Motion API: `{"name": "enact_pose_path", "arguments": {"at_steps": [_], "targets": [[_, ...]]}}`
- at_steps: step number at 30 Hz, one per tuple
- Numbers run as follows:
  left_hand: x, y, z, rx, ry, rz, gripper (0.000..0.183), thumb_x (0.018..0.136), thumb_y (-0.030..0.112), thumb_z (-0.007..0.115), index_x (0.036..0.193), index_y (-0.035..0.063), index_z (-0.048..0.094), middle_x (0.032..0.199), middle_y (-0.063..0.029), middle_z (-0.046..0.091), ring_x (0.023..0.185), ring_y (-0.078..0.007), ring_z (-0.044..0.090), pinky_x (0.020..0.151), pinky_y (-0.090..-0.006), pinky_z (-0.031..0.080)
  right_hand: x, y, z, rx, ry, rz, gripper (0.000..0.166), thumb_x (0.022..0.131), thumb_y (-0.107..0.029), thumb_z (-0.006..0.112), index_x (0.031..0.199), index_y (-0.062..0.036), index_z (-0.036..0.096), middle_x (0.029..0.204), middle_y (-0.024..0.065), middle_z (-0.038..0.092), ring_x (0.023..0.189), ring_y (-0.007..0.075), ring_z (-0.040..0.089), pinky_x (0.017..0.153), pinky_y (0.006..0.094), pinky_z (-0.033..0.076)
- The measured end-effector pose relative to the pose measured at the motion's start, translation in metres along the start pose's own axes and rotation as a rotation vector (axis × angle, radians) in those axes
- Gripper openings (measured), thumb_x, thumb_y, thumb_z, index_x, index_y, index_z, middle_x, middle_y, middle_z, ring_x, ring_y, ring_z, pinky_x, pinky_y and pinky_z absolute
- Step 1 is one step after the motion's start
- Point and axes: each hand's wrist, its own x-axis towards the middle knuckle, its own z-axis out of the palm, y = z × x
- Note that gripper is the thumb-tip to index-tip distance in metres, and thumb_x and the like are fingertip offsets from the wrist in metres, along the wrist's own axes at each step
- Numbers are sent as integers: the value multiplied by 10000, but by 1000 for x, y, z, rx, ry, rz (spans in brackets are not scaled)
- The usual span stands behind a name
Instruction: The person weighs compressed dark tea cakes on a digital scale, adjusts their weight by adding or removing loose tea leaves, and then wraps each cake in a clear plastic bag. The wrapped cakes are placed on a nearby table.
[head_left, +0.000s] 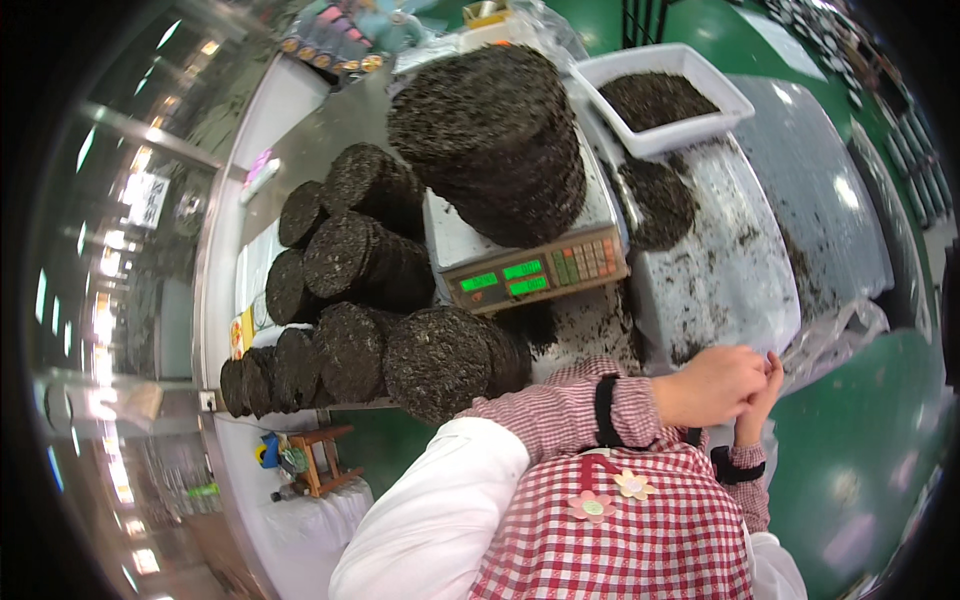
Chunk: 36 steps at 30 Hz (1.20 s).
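My left hand (709, 386) reaches across in front of the apron, its fingers curled against my right hand (760, 397). The two hands touch at the fingertips, and whether anything small is between them is hidden. Beside them, a clear plastic bag (832, 341) lies along the edge of a plastic-covered block (720, 262) strewn with dark crumbs. Further up, a digital scale (536, 270) with lit green displays bears a tall round stack of dark, rough sheets (487, 142) that look like dried seaweed.
Several smaller round dark stacks (439, 364) lie on their sides on the metal table at left. A white plastic tub (664, 139) of dark flakes stands at the back right, near a loose dark heap (660, 206). A wooden stool (322, 459) is below the table.
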Motion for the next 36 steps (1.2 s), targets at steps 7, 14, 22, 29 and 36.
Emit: {"name": "enact_pose_path", "arguments": {"at_steps": [7,14,22,29,36], "targets": [[-12,31,106,-295,-337,31,135,697,159,699,759,89,602,811,-88,583,849,-304,592,721,-434,482,-130,53,-84,-196,278,198,536,871,-102,677,1334,15,433,1094,131,568,952,206,602,807,322,517],[-17,68,177,-410,-570,-71,175,826,232,709,836,79,626,840,-104,622,843,-322,617,711,-429,491,-216,133,-190,-601,356,435,522,848,-168,706,1283,25,493,1054,169,619,936,260,630,809,367,525],[-86,14,337,-149,-896,-589,176,867,197,684,927,33,666,912,-125,655,882,-278,653,770,-386,514,-238,277,-318,-543,476,862,449,871,-232,643,1252,0,587,1124,227,656,1057,370,628,926,432,488],[-113,-80,540,1,-936,-397,319,861,190,666,1134,37,608,1081,-196,641,1013,-382,623,877,-454,495,-185,384,-412,-731,220,916,516,896,-165,549,1405,-125,480,1156,243,656,1096,396,620,929,483,483],[-87,-199,647,81,-1119,-377,817,886,321,665,1535,67,240,1549,-243,286,1349,-441,411,1073,-512,379,6,334,-511,-498,479,194,517,966,-112,446,1470,-92,337,1172,221,637,1034,318,646,894,405,507]]}}
